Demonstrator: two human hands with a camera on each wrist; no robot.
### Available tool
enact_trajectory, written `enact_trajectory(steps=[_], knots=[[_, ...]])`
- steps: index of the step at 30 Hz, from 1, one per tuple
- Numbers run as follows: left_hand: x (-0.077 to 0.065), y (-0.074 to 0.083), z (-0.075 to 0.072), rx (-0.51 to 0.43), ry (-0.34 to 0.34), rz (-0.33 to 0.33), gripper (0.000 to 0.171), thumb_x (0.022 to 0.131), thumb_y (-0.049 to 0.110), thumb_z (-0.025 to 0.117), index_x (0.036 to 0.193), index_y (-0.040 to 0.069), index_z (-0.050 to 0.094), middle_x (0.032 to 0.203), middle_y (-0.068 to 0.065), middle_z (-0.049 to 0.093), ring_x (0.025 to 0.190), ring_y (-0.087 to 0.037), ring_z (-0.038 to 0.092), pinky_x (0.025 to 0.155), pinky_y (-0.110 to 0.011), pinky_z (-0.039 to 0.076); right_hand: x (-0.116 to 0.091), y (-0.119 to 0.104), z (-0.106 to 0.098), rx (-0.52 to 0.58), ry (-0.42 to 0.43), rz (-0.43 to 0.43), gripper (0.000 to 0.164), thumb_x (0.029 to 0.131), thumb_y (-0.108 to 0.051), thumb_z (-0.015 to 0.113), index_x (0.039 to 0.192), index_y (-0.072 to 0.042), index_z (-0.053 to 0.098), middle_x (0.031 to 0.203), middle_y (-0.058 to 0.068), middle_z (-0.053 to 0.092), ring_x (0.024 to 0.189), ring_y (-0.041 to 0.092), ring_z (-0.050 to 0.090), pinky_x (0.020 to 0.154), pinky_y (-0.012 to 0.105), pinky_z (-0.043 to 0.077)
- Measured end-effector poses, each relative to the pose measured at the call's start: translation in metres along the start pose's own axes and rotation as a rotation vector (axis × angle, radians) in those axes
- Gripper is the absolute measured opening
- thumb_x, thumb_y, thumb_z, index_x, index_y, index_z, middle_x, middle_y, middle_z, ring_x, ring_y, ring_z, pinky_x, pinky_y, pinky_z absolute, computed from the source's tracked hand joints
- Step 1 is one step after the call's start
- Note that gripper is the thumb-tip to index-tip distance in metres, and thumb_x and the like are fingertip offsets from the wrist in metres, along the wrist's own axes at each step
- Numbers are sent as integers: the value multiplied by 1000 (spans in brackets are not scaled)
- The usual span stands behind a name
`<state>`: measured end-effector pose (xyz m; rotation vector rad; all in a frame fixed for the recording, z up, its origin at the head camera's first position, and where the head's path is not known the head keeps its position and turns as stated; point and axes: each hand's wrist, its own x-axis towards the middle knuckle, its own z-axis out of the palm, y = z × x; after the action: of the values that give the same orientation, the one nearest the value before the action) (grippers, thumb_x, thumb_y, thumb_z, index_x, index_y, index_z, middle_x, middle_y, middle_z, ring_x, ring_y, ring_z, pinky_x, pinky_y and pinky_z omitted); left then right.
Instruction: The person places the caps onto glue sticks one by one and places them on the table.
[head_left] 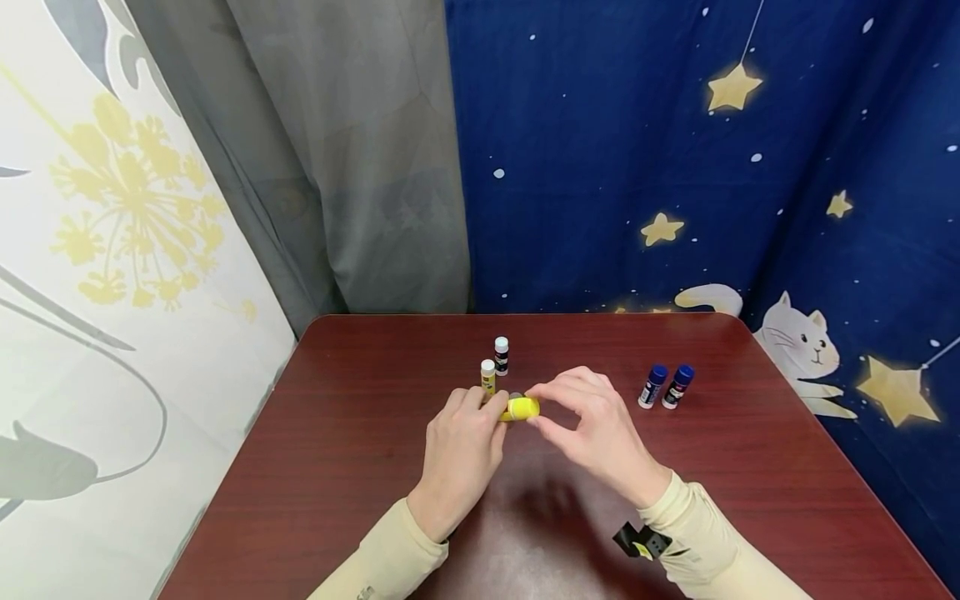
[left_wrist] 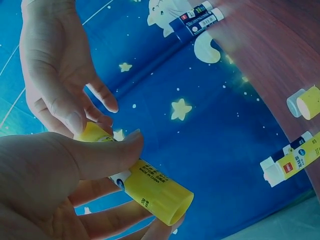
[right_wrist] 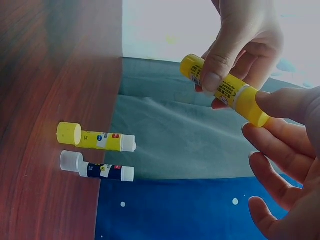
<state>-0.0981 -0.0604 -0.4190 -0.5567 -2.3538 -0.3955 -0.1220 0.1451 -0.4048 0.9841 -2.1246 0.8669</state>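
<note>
yellow glue stick is up off the table, between both hands. left hand clamped round its body, thumb along the side. right hand pinches the yellow end piece with thumb and index finger, other fingers spread. beyond the hands: second yellow stick stands upright, white end up, navy stick just beside it, also white end up. yellow cap and clear cap near those two. two blue-capped sticks stand well apart, off to the right
</note>
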Motion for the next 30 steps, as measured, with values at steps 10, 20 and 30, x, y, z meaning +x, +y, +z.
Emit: enact_trajectory(steps=[10,20,30], knots=[[-1,2,0,6,-7,-4,28,79,10,84,105,16,74,91,-4,62,87,-22,60,60,-36,57,0,-2,1,-5,-2,0,30,78,-18,86,107,-19,77,96,-13,71,97,10,59,85,36,43],[0,2,-1,18,-12,-6,30,79,11,85,106,16,74,91,-4,63,87,-22,59,60,-36,57,1,-4,0,-4,7,-6,32,78,-17,86,108,-20,77,96,-12,72,96,11,60,85,35,43],[0,3,0,40,-11,-4,31,77,9,84,106,16,74,90,-5,62,86,-23,59,59,-37,57,-1,-4,1,-15,13,-3,32,77,-17,88,107,-18,78,96,-11,72,95,11,60,84,35,44]])
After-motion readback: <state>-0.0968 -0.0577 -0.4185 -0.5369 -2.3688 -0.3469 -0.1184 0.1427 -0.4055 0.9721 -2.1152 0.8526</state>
